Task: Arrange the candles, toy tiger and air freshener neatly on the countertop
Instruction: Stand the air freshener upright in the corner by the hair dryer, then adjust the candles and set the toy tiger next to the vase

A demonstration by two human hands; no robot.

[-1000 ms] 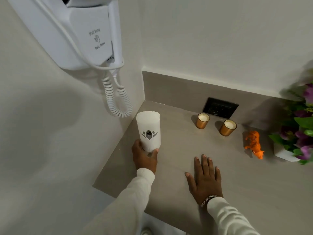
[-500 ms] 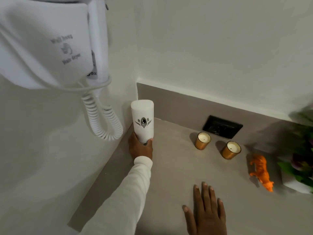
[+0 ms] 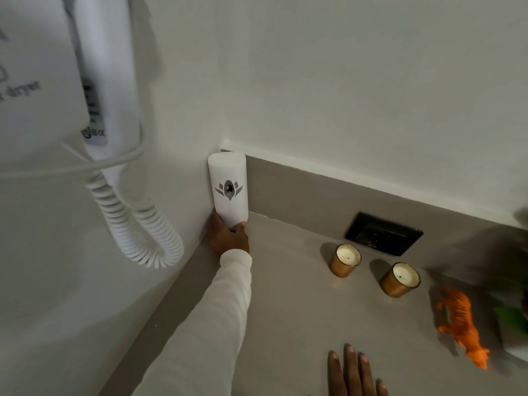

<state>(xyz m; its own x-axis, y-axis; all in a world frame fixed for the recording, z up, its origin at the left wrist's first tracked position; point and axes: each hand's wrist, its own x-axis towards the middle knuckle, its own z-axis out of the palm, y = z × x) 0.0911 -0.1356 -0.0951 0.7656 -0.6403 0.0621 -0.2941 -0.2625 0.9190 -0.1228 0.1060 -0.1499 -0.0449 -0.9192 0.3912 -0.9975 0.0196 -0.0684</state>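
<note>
The white air freshener (image 3: 228,188) stands upright in the back left corner of the grey countertop (image 3: 285,310), against both walls. My left hand (image 3: 228,238) grips its base. Two candles in gold cups stand near the back wall, one (image 3: 345,260) left of the other (image 3: 400,279). The orange toy tiger (image 3: 464,324) stands to their right, head toward me. My right hand (image 3: 354,372) lies flat on the countertop at the bottom edge, fingers apart, holding nothing.
A white wall-hung hair dryer (image 3: 94,81) with a coiled cord (image 3: 137,224) hangs on the left wall above the counter. A black socket (image 3: 383,232) sits in the backsplash behind the candles. A potted plant (image 3: 514,324) is at the right edge.
My left hand has carried the air freshener away from me into the back left corner. The view has moved closer; my right hand stays flat on the counter.
</note>
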